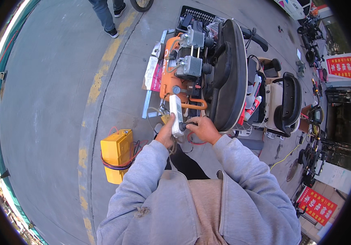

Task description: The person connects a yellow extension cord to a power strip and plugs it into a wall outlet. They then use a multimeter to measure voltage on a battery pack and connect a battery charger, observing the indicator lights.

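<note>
A white power strip (176,109) stands nearly lengthwise in front of me, gripped near its lower end by my left hand (166,132). My right hand (204,128) closes its fingers round a black plug (186,125), which meets the strip's side near that end. How far the plug sits in the socket I cannot tell. Just beyond my hands is an orange air compressor (168,81) with grey metal cylinder heads and a round gauge. Its bent orange pipe (200,100) passes close to the strip. A pale cable hangs below my left hand.
A yellow battery box (116,153) with cables stands on the ground at left. To the right, a large black seat (229,77) and a beige scooter (274,108) are close by. Someone's legs (103,16) show at top left. Red signs (316,205) stand far right.
</note>
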Demonstrator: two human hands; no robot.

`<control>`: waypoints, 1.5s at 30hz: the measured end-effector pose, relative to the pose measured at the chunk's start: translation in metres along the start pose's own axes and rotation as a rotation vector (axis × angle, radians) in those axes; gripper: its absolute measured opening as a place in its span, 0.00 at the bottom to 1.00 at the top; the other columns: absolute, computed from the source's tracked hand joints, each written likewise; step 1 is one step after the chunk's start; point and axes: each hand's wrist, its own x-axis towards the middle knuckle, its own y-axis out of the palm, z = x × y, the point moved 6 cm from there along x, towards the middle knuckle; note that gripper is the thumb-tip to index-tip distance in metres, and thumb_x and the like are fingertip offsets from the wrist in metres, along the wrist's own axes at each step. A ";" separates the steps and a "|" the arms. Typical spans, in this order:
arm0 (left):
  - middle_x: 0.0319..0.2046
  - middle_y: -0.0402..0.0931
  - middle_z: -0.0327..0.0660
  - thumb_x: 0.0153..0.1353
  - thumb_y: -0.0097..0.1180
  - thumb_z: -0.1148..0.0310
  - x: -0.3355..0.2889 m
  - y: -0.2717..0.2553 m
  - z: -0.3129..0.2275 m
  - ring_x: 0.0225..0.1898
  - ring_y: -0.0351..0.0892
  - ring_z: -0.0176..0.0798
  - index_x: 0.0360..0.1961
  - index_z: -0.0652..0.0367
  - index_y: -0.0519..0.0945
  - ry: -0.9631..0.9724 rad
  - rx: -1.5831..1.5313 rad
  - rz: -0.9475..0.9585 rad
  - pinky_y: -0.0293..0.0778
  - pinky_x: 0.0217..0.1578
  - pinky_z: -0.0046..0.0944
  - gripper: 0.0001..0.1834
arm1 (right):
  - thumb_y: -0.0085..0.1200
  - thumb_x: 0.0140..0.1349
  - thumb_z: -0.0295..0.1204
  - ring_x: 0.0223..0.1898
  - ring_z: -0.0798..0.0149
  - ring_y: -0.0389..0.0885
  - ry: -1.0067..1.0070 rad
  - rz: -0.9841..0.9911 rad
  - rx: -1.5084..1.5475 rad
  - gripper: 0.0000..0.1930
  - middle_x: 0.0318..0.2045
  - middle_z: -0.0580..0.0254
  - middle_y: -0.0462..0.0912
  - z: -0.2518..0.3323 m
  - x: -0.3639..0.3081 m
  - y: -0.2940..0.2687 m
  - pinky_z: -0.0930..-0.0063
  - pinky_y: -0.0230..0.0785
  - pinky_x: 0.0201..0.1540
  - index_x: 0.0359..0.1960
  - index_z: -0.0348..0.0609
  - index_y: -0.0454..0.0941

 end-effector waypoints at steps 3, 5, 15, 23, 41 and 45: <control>0.35 0.80 0.36 0.62 0.59 0.50 -0.008 0.014 -0.010 0.33 0.81 0.34 0.52 0.57 0.73 -0.124 0.214 0.007 0.75 0.30 0.35 0.25 | 0.60 0.58 0.35 0.35 0.46 0.81 -0.069 -0.021 -0.032 0.14 0.32 0.47 0.83 0.012 -0.009 -0.012 0.59 0.72 0.39 0.39 0.37 0.82; 0.35 0.80 0.38 0.61 0.61 0.56 -0.015 0.025 -0.017 0.31 0.80 0.32 0.50 0.59 0.73 -0.135 0.285 0.038 0.76 0.30 0.35 0.23 | 0.58 0.59 0.38 0.35 0.45 0.81 -0.116 -0.004 -0.112 0.15 0.33 0.48 0.82 0.019 -0.012 -0.014 0.57 0.71 0.38 0.38 0.37 0.80; 0.36 0.78 0.38 0.58 0.62 0.65 -0.038 0.057 -0.034 0.34 0.79 0.34 0.50 0.62 0.73 -0.251 0.446 0.099 0.75 0.34 0.36 0.21 | 0.54 0.62 0.42 0.32 0.45 0.79 -0.030 -0.070 -0.156 0.14 0.28 0.50 0.80 0.039 -0.058 -0.014 0.53 0.70 0.34 0.33 0.42 0.77; 0.38 0.77 0.39 0.56 0.63 0.69 -0.020 0.054 -0.034 0.37 0.78 0.34 0.53 0.65 0.71 -0.232 0.532 0.157 0.74 0.37 0.35 0.24 | 0.54 0.62 0.42 0.33 0.46 0.79 0.021 -0.238 -0.129 0.14 0.29 0.51 0.80 0.040 -0.069 -0.024 0.54 0.70 0.33 0.36 0.43 0.78; 0.52 0.74 0.50 0.68 0.40 0.43 -0.077 -0.020 -0.136 0.30 0.82 0.46 0.64 0.61 0.62 -0.160 0.440 0.124 0.78 0.30 0.42 0.35 | 0.51 0.59 0.18 0.58 0.40 0.69 0.465 -0.559 -0.077 0.36 0.56 0.37 0.68 -0.025 0.063 -0.034 0.57 0.65 0.58 0.69 0.37 0.50; 0.55 0.72 0.48 0.67 0.37 0.39 -0.097 -0.035 -0.140 0.26 0.81 0.41 0.64 0.57 0.63 -0.157 0.553 0.014 0.70 0.13 0.32 0.36 | 0.55 0.56 0.20 0.59 0.41 0.68 0.515 -0.581 -0.061 0.38 0.59 0.38 0.65 -0.030 0.063 -0.034 0.59 0.66 0.58 0.69 0.38 0.52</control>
